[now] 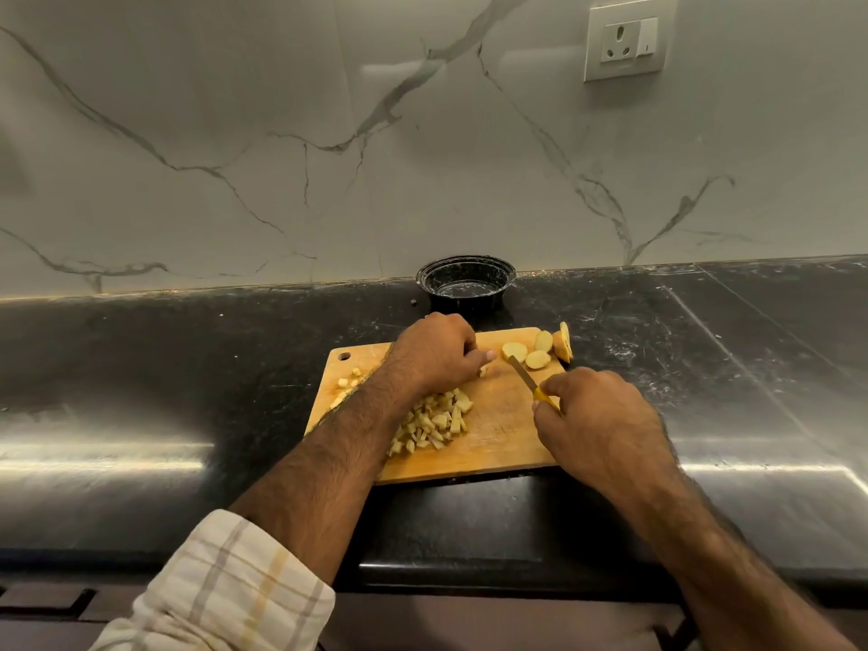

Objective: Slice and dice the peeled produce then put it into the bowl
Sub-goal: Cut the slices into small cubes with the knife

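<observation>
We see a wooden cutting board (498,429) on a black stone counter (141,368), with a black bowl (466,283) standing behind it against the marble wall (282,133). Our left hand (434,352) rests knuckles-up on the board's middle, its fingers curled down onto a small pale piece of produce (484,370) just under the fingertips. Our right hand (599,427) grips the yellow handle of a small knife (533,382), whose blade points up and left, its tip lying just beside the round slices (530,352) at the board's far right corner. A heap of diced pieces (434,422) lies near the board's middle, below the left hand and beside the left forearm; a few stray cubes (345,380) sit near the board's left edge. A checked sleeve (225,589) is rolled up on the left arm.
</observation>
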Available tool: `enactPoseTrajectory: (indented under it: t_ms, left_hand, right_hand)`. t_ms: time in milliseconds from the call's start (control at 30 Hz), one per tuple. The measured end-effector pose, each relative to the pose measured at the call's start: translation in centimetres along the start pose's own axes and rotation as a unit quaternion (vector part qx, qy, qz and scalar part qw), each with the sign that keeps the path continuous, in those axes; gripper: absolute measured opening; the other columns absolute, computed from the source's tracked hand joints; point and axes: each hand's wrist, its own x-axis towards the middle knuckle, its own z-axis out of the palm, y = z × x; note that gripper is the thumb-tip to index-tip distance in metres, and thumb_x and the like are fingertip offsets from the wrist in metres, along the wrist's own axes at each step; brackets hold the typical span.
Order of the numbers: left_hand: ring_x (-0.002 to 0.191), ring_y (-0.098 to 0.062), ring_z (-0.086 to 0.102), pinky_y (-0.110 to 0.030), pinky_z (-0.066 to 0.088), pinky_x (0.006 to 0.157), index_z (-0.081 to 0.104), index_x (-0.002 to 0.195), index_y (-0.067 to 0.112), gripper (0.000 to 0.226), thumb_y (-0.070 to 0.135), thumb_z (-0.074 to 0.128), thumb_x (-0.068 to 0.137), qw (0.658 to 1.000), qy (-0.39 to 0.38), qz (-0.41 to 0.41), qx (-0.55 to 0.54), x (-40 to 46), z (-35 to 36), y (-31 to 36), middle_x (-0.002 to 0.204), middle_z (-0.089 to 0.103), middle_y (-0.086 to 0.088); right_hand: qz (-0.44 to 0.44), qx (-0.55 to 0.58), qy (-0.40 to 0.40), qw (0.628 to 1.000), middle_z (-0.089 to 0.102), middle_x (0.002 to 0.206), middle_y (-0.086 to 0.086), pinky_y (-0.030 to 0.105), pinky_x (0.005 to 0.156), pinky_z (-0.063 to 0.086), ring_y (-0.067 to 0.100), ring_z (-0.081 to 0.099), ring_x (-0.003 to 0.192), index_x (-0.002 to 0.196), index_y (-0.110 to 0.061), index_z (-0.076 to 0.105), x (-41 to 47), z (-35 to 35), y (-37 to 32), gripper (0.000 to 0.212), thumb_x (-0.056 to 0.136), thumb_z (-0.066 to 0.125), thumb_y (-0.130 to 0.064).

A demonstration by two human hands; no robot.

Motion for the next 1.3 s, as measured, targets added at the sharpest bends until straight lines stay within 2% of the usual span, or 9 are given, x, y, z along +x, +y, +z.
enactPoseTrajectory:
  t_ms: [133, 267, 433, 600, 767, 967, 1067, 1167, 1300]
  left_hand:
    - [0.1, -0.006, 0.061, -0.027, 0.055, 0.088, 0.075, 0.114, 0.022, 0.022, 0.036, 0.073, 0.097, 0.999, -0.02, 0.014, -0.028, -0.1, 0.0, 0.2, 0.112, 0.068, 0.007]
    - [0.105, -0.004, 0.061, -0.022, 0.052, 0.091, 0.078, 0.115, 0.021, 0.019, 0.02, 0.076, 0.096, 0.996, -0.026, 0.031, -0.078, -0.1, -0.4, 0.1, 0.118, 0.07, 0.007]
    - [0.096, -0.004, 0.065, -0.028, 0.059, 0.088, 0.078, 0.108, 0.023, 0.017, 0.032, 0.078, 0.094, 0.998, -0.024, 0.016, -0.06, -0.1, -0.8, -0.7, 0.105, 0.072, 0.009]
    - [0.092, -0.006, 0.064, -0.028, 0.06, 0.086, 0.08, 0.104, 0.021, 0.012, 0.028, 0.076, 0.096, 0.999, -0.022, 0.017, -0.037, -0.1, -0.5, -0.3, 0.103, 0.07, 0.008]
    - [0.086, -0.008, 0.066, -0.029, 0.062, 0.08, 0.08, 0.096, 0.023, 0.007, 0.029, 0.076, 0.093, 1.0, -0.004, 0.016, -0.024, -0.1, -0.2, 0.4, 0.096, 0.07, 0.008]
    - [0.093, -0.008, 0.064, -0.03, 0.06, 0.087, 0.078, 0.103, 0.022, 0.01, 0.028, 0.074, 0.097, 0.999, -0.02, 0.016, -0.032, -0.1, -0.4, 0.2, 0.103, 0.071, 0.006]
    - [0.098, -0.005, 0.061, -0.025, 0.054, 0.088, 0.08, 0.108, 0.023, 0.012, 0.023, 0.073, 0.098, 0.995, -0.06, 0.031, -0.069, -0.4, -1.3, -0.9, 0.107, 0.068, 0.011]
    - [0.104, -0.003, 0.063, -0.022, 0.053, 0.092, 0.081, 0.108, 0.026, 0.019, 0.012, 0.073, 0.097, 0.99, -0.069, 0.046, -0.117, -0.6, -2.1, -2.0, 0.111, 0.068, 0.015]
    - [0.097, -0.002, 0.065, -0.019, 0.051, 0.082, 0.08, 0.102, 0.027, 0.013, 0.017, 0.078, 0.094, 0.988, -0.055, 0.059, -0.131, -0.7, -2.9, -3.5, 0.104, 0.071, 0.015]
  right_hand:
    - [-0.005, -0.008, 0.001, 1.0, 0.063, 0.095, -0.008, 0.039, 0.078, 0.059, 0.011, 0.06, 0.083, 0.117, -0.029, 0.068, 0.2, 0.0, 0.0, 0.029, 0.098, 0.055, -0.047]
    - [-0.019, -0.008, 0.018, 1.0, 0.067, 0.106, -0.004, 0.04, 0.079, 0.059, 0.016, 0.061, 0.09, 0.123, -0.03, 0.067, 0.1, 0.4, -0.4, 0.033, 0.1, 0.053, -0.048]
    - [-0.037, 0.002, 0.019, 0.999, 0.068, 0.111, -0.003, 0.037, 0.081, 0.058, 0.018, 0.062, 0.096, 0.128, -0.03, 0.066, -0.1, 1.2, -1.6, 0.035, 0.102, 0.051, -0.047]
    - [-0.042, -0.012, -0.007, 0.999, 0.067, 0.11, -0.001, 0.036, 0.08, 0.055, 0.018, 0.057, 0.092, 0.127, -0.028, 0.066, -0.1, 1.8, -2.3, 0.033, 0.104, 0.048, -0.044]
    - [-0.046, -0.051, -0.047, 0.997, 0.057, 0.09, -0.003, 0.035, 0.075, 0.052, 0.019, 0.057, 0.086, 0.114, -0.026, 0.069, 0.4, 1.9, -2.9, 0.024, 0.104, 0.05, -0.036]
    - [-0.051, -0.049, -0.067, 0.995, 0.06, 0.098, -0.005, 0.036, 0.08, 0.056, 0.017, 0.059, 0.092, 0.12, -0.029, 0.067, -1.0, 0.8, -1.7, 0.024, 0.101, 0.055, -0.039]
    - [-0.05, -0.021, -0.035, 0.998, 0.065, 0.099, -0.007, 0.036, 0.078, 0.057, 0.014, 0.061, 0.09, 0.122, -0.03, 0.067, -1.3, 0.0, -0.4, 0.03, 0.1, 0.054, -0.046]
    - [-0.042, -0.047, 0.014, 0.998, 0.065, 0.104, -0.003, 0.039, 0.078, 0.057, 0.019, 0.061, 0.092, 0.12, -0.028, 0.066, -0.6, 0.0, 0.3, 0.032, 0.1, 0.05, -0.047]
    - [-0.053, -0.067, -0.006, 0.996, 0.063, 0.105, -0.003, 0.039, 0.079, 0.056, 0.019, 0.06, 0.094, 0.121, -0.032, 0.067, 0.7, 0.9, -0.2, 0.03, 0.102, 0.049, -0.047]
